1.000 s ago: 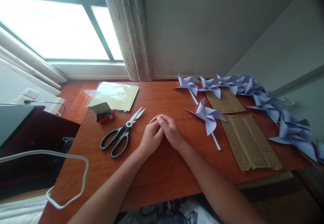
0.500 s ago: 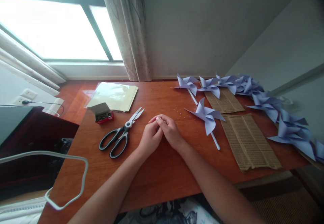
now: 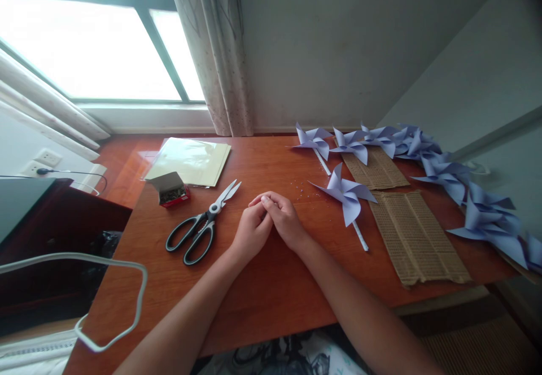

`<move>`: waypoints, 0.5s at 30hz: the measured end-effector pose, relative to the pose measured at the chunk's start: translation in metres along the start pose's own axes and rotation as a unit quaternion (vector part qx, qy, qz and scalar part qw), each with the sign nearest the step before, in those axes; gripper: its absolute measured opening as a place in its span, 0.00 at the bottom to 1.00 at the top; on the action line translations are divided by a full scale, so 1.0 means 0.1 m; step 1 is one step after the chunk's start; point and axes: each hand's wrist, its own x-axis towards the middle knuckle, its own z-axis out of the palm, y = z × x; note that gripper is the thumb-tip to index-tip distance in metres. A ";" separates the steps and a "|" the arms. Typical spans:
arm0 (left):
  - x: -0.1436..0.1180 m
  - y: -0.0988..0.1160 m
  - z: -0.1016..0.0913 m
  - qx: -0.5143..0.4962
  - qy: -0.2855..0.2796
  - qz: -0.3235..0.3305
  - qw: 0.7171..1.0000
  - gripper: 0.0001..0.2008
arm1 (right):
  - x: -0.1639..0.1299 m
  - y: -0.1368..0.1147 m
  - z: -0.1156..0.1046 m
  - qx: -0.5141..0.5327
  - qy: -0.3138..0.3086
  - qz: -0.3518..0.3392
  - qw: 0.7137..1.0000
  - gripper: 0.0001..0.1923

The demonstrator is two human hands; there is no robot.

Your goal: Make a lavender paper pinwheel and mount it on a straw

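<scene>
My left hand and my right hand rest clasped together on the wooden table. The fingers of both are closed, those of the right folded over the left, and no object shows in either. Just left of my left hand lie scissors with black-and-grey handles, their blades slightly apart and pointing away from me. A pale purple paper pinwheel on a white paper stick lies to the right of my right hand. Neither the scissors nor the pinwheel is touched.
Beyond the scissors stand a small open red box of tiny dark pieces and a stack of pale yellow sheets. Corrugated cardboard pieces and several more pinwheels line the right side. A white cable crosses the left edge.
</scene>
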 end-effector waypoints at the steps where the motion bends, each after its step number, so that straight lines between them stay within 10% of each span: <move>1: 0.00 0.00 0.00 0.001 0.000 0.000 1.000 0.12 | 0.00 0.00 0.00 -0.001 -0.001 0.000 1.000 0.13; 15: 0.00 0.03 0.00 0.001 -0.001 0.005 1.000 0.12 | 0.00 0.00 0.00 0.008 -0.003 -0.001 1.000 0.13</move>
